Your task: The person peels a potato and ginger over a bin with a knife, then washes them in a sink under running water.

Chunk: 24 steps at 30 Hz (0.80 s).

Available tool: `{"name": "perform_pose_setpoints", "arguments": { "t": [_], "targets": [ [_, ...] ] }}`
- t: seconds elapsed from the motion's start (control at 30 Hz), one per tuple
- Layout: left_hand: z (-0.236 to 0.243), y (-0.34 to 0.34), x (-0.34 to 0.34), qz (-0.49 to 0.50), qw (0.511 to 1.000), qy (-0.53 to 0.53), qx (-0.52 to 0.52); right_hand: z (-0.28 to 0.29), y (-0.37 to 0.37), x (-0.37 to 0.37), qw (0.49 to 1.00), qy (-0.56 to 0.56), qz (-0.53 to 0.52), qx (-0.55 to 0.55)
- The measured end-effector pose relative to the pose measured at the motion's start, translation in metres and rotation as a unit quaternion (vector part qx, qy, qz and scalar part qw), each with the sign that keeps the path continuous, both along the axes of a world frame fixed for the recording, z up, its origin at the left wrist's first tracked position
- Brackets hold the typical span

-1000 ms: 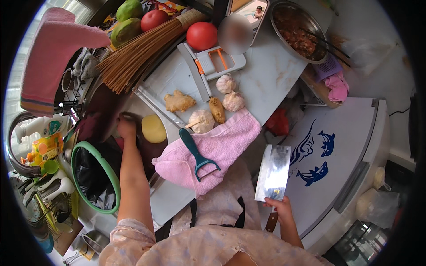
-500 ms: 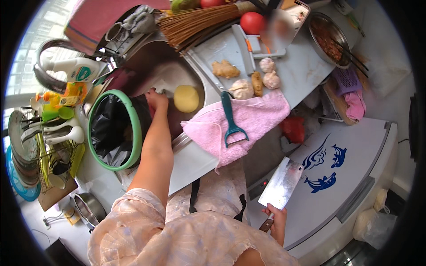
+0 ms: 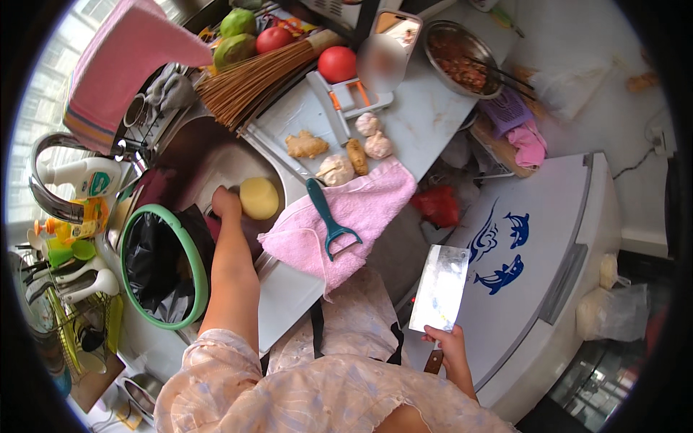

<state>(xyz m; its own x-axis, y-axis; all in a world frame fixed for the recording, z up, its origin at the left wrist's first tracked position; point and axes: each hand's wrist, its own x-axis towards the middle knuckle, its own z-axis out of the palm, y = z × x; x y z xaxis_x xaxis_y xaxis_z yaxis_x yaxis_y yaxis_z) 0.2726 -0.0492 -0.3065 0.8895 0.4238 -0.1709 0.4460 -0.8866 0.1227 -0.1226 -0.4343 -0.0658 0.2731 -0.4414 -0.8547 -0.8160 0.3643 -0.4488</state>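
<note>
My left hand (image 3: pixel 227 203) reaches down into the metal sink (image 3: pixel 216 160), just left of a round, pale yellow peeled potato (image 3: pixel 258 198). Its fingers are mostly hidden behind the back of the hand. At the lower right, my right hand (image 3: pixel 450 346) grips a cleaver (image 3: pixel 439 289) by its wooden handle, the broad shiny blade pointing away from me. Between the two hands, a dark teal peeler (image 3: pixel 328 216) lies on a pink towel (image 3: pixel 375 202) that hangs over the counter's front edge.
Ginger (image 3: pixel 307 145), garlic (image 3: pixel 336 170) and a slicer (image 3: pixel 354 97) lie on the counter behind the towel. A bin with a green rim (image 3: pixel 200 270) stands left of my forearm. A white chest with blue dolphins (image 3: pixel 534 238) is at right; a meat bowl (image 3: pixel 462 59) stands far right.
The whole view has shifted, moving the counter things leftward. My left hand is nearer the potato, and a shiny bit beside its fingers no longer shows. The cleaver blade has swung more upright.
</note>
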Motion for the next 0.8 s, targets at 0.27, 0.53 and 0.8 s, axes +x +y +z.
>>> {"name": "perform_pose_setpoints", "arguments": {
  "t": [0.27,0.53,0.8],
  "targets": [
    [0.161,-0.062,-0.035,-0.117,0.908,-0.314,-0.25,0.027,0.008,0.009,0.995,-0.103,0.004,0.009],
    [0.274,0.083,-0.161,-0.141,0.936,-0.306,-0.1,0.069,0.035,0.041,0.97,-0.205,-0.003,0.129],
    [0.277,0.076,-0.19,-0.092,0.904,-0.289,-0.302,0.087,0.042,0.08,0.936,-0.259,0.211,0.11]
  ]
}}
